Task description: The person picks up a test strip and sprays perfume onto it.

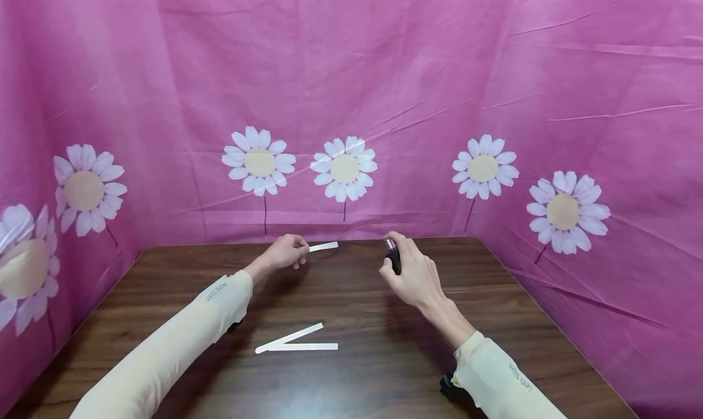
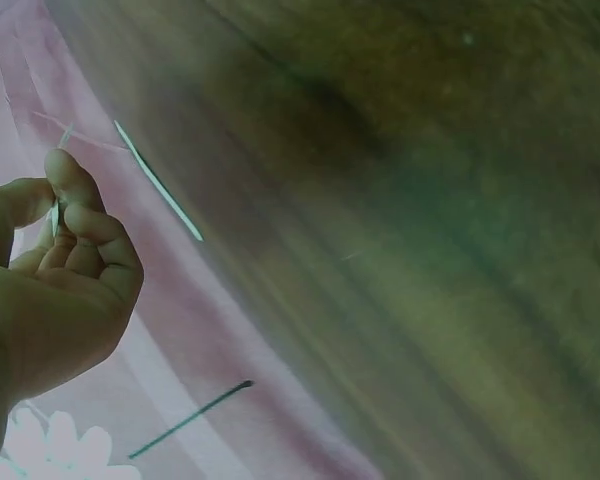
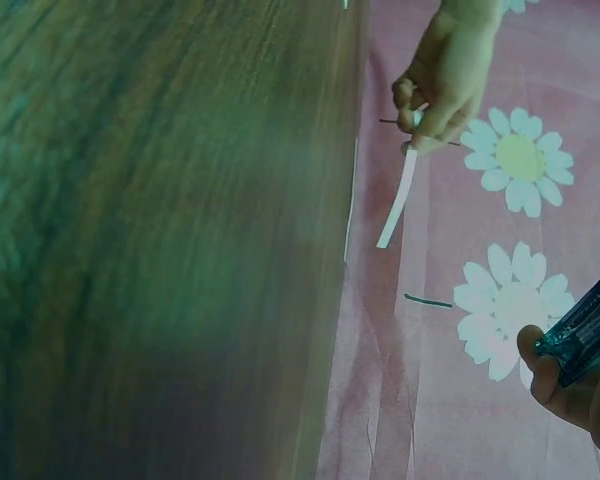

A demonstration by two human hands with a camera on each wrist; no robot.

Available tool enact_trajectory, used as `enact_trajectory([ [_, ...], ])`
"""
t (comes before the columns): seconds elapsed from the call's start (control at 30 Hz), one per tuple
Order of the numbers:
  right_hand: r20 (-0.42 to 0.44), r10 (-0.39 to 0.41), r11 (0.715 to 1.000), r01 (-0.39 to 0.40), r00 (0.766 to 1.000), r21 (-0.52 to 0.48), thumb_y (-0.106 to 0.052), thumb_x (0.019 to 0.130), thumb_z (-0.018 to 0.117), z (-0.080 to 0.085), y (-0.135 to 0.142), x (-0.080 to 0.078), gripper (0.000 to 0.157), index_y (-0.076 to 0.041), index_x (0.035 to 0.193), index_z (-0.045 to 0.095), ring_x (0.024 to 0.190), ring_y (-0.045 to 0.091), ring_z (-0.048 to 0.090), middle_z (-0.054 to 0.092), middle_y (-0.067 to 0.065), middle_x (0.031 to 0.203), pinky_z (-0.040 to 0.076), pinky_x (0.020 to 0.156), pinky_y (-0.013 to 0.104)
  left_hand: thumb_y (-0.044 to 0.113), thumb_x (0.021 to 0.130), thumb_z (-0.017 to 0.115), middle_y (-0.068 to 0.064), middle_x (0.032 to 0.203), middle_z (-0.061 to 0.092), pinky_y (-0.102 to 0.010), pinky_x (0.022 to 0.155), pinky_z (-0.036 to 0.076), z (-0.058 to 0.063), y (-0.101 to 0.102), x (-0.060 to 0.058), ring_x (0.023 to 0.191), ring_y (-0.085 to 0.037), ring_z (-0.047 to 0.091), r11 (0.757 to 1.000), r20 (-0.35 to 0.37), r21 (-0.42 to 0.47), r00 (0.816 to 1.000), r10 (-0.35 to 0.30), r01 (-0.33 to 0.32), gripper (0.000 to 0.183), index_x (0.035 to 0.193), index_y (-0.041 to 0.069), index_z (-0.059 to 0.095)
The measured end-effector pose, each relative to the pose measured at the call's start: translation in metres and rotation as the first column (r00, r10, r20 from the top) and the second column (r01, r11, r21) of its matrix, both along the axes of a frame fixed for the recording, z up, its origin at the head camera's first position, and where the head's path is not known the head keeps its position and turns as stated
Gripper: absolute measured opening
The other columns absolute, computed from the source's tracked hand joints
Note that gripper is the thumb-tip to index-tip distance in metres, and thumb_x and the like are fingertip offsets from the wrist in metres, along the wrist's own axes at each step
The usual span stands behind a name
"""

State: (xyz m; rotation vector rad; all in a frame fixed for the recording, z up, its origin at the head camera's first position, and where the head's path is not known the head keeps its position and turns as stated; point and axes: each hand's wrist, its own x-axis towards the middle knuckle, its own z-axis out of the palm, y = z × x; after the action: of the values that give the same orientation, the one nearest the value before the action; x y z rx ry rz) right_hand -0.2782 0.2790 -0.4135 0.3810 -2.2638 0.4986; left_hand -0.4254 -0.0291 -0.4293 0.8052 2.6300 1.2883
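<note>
Near the far edge of the table, my left hand [image 1: 287, 252] pinches one end of a white paper strip [image 1: 324, 247]. Its free end points right, toward my other hand, and looks slightly bent in the right wrist view. My right hand [image 1: 415, 274] grips a small black spray bottle [image 1: 393, 261] with a silver top. The index finger lies over that top and the thumb is on the side facing the strip; part of the bottle is hidden by the hand. A gap separates bottle and strip. Closer to me, two more white strips [image 1: 307, 347] form a V on the table.
The brown wooden table [image 1: 351, 297] is enclosed at the back and sides by a pink curtain [image 1: 384, 71] printed with white daisies. Dark wrist devices [image 1: 454, 387] show under the cream sleeves [image 1: 181, 340].
</note>
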Motion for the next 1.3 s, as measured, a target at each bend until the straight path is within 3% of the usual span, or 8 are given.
enact_trajectory([
  [0.2,0.010,-0.005,1.000,0.005,1.000,-0.015,-0.030,0.086,0.057,0.002,0.002,0.002,0.048,-0.023,0.134,0.053,0.065,0.024,0.058,0.061,0.003,0.097,0.049,0.053,0.044,0.005,0.104,0.055,-0.015,0.074,0.065,-0.037,0.061,0.055,-0.016,-0.005,-0.006,0.057,-0.018,0.060,0.999,0.083,0.042,0.997,0.011,-0.014,0.021,0.109,-0.013,0.065],
  [0.47,0.013,-0.004,1.000,0.005,1.000,-0.015,-0.030,0.085,0.058,0.003,0.001,0.003,0.049,-0.023,0.134,0.053,0.062,0.023,0.057,0.060,0.003,0.095,0.048,0.053,0.043,0.005,0.102,0.060,-0.015,0.072,0.066,-0.032,0.060,0.055,-0.030,-0.006,-0.012,0.055,-0.017,0.061,0.999,0.103,0.040,0.994,0.022,-0.026,0.017,0.102,-0.010,0.067],
  [0.8,0.017,-0.014,1.000,0.014,1.000,-0.020,-0.031,0.085,0.058,0.004,0.004,0.003,0.049,-0.023,0.134,0.053,0.064,0.026,0.059,0.061,0.004,0.097,0.048,0.053,0.045,0.012,0.103,0.060,-0.012,0.069,0.065,-0.029,0.056,0.052,-0.030,0.000,-0.020,0.052,-0.016,0.059,0.995,0.016,-0.094,0.999,0.047,-0.045,0.023,0.095,-0.005,0.072],
  [1.03,0.017,-0.014,1.000,0.014,1.000,-0.018,-0.031,0.085,0.057,0.006,0.004,0.003,0.049,-0.023,0.133,0.053,0.063,0.027,0.058,0.061,0.005,0.098,0.048,0.053,0.045,0.019,0.105,0.058,-0.009,0.067,0.062,-0.026,0.052,0.049,-0.028,0.004,-0.022,0.050,-0.014,0.056,0.984,-0.007,-0.164,0.998,0.069,-0.069,0.026,0.107,-0.005,0.067],
  [1.2,0.016,-0.009,1.000,0.009,1.000,-0.018,-0.031,0.086,0.057,0.007,0.005,0.004,0.049,-0.023,0.134,0.053,0.063,0.027,0.058,0.061,0.005,0.098,0.048,0.052,0.045,0.027,0.106,0.056,-0.008,0.071,0.061,-0.033,0.053,0.049,-0.027,0.011,-0.020,0.054,-0.019,0.057,0.956,-0.051,-0.279,0.995,0.085,-0.096,0.025,0.111,0.003,0.058],
  [1.3,0.015,-0.005,1.000,0.006,1.000,-0.019,-0.031,0.086,0.057,0.007,0.005,0.004,0.050,-0.023,0.134,0.053,0.064,0.027,0.058,0.062,0.005,0.099,0.048,0.052,0.045,0.034,0.105,0.056,-0.009,0.085,0.064,-0.040,0.064,0.051,-0.024,0.013,-0.017,0.069,-0.025,0.063,0.922,-0.115,-0.356,0.986,0.117,-0.151,0.028,0.114,0.007,0.055],
])
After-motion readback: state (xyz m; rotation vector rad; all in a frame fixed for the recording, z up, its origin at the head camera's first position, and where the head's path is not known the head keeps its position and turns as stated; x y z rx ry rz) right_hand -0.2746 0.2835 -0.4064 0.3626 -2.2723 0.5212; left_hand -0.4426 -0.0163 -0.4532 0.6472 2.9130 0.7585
